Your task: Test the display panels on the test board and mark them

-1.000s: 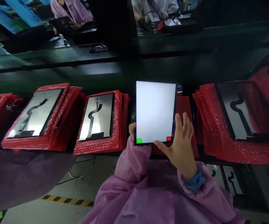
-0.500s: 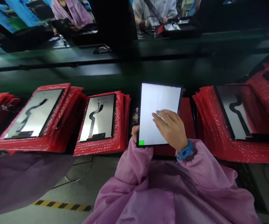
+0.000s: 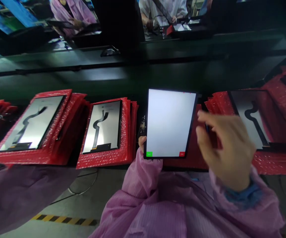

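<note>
1. Evidently supports the lit tablet [image 3: 171,124] with the left hand [image 3: 142,142], pinching the lower left edge, with the thumb at the rim and remaining fingers hidden beneath.
2. Leaves the white face bare with this grip, probably taken at the margin to avoid covering the display; has the green patch [image 3: 149,154] just right of the thumb and the red patch [image 3: 182,154] at the opposite lower corner.
3. Holds the right hand [image 3: 228,148] well right of the grip, apart from the tablet, blurred, with thumb and fingers parted and nothing visible between; likely held aside to give a full view.
4. Has the red sheet [image 3: 196,159] right of the grip, partly hidden by the tablet, and small metallic parts [image 3: 143,125] just beyond the thumb, too dark to name.
5. Has the nearer panel [image 3: 109,130] left of the grip, cable side up, on layered red bubble wrap [image 3: 124,132], presumably for padding; likewise the farther panel [image 3: 40,125] beyond that.
6. Has the right-hand panel [image 3: 259,119] well right of the grip, on similar wrap [image 3: 276,163], partly behind the right hand.
</note>
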A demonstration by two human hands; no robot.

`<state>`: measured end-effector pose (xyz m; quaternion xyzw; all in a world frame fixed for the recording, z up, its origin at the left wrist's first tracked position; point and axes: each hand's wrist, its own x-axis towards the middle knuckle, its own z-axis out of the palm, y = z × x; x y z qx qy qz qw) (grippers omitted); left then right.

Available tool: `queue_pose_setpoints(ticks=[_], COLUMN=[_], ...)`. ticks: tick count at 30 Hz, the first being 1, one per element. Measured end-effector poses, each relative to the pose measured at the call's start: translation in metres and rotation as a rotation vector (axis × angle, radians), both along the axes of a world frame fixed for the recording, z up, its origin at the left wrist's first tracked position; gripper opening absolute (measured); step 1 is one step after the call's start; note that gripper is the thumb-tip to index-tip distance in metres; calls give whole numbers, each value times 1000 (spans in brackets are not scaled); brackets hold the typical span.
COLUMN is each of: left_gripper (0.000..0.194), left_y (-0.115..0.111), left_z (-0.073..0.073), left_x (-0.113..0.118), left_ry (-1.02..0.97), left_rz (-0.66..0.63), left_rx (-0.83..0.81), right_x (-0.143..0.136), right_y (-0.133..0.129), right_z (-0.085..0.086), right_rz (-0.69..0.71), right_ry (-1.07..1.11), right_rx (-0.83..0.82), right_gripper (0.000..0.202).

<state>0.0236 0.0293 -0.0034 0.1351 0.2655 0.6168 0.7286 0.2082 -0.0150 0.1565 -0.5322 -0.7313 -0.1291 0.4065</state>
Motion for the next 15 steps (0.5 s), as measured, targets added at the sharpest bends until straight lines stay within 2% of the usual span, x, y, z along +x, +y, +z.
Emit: queue_pose_setpoints(ticks=[3, 7, 10, 12, 13, 15], left_gripper=[54, 55, 53, 51, 48, 43], left_y=[-2, -3, -3, -2, -1, 0], left_z=[9, 10, 11, 12, 11, 8], left_x=[-2, -3, -2, 1, 2, 4], left_ry=[-38, -66, -41, -35, -42, -50], left_rz=[-11, -2, -4, -9, -5, 20], left_rx=[-11, -38, -48, -57, -60, -59], right_x=[15, 21, 19, 21, 23, 30], right_y=[32, 66, 71, 68, 65, 58], right_z=[21, 32, 36, 39, 40, 42], right_rz=[-265, -377, -451, -398, -309, -33], right_ry=[-98, -139, -145, -149, -155, -173], right_rx=[-260, -571, -648, -646, -647, -654], right_gripper=[31, 21, 20, 18, 16, 15])
